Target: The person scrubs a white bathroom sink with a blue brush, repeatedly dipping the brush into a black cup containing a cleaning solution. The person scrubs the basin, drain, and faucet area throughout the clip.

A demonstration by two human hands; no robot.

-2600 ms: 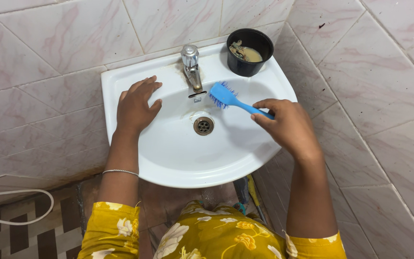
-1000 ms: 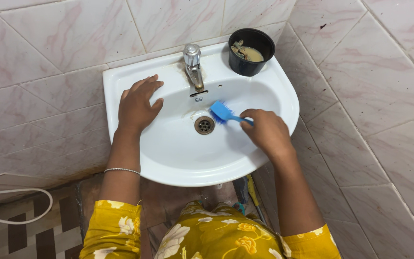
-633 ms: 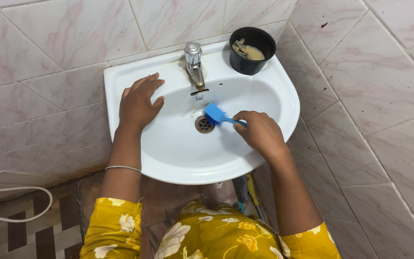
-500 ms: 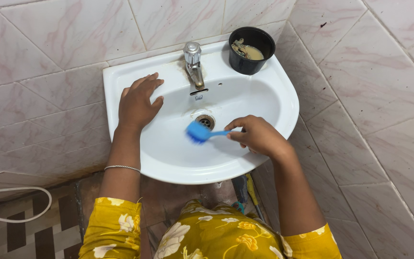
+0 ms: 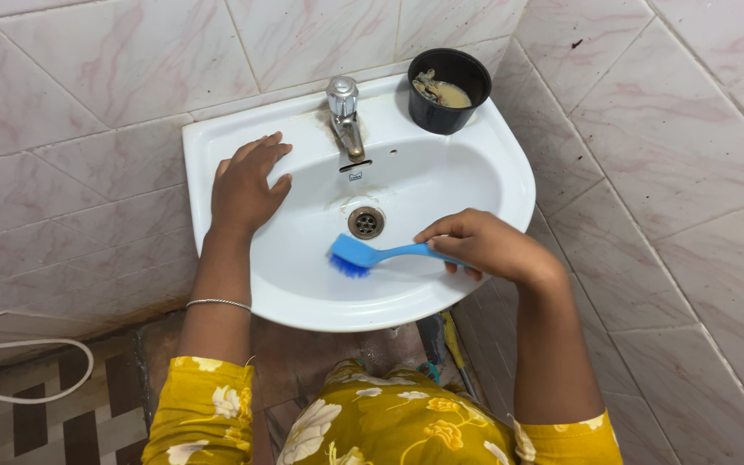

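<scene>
Over the white basin [image 5: 492, 172], her right hand [image 5: 488, 245] pinches a blue brush [image 5: 372, 256], bristles down on the bowl. Her left hand [image 5: 243, 191] lies spread on the rim, seemingly for support.

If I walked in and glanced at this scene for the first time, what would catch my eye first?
Most likely the bright blue plastic scrubbing brush, gripped by the right hand, its bristles down on the near side of the white ceramic wall basin. The left hand lies flat on the basin's left rim. At the back right corner stands a round black pot of murky liquid, beside the chrome tap.
</scene>
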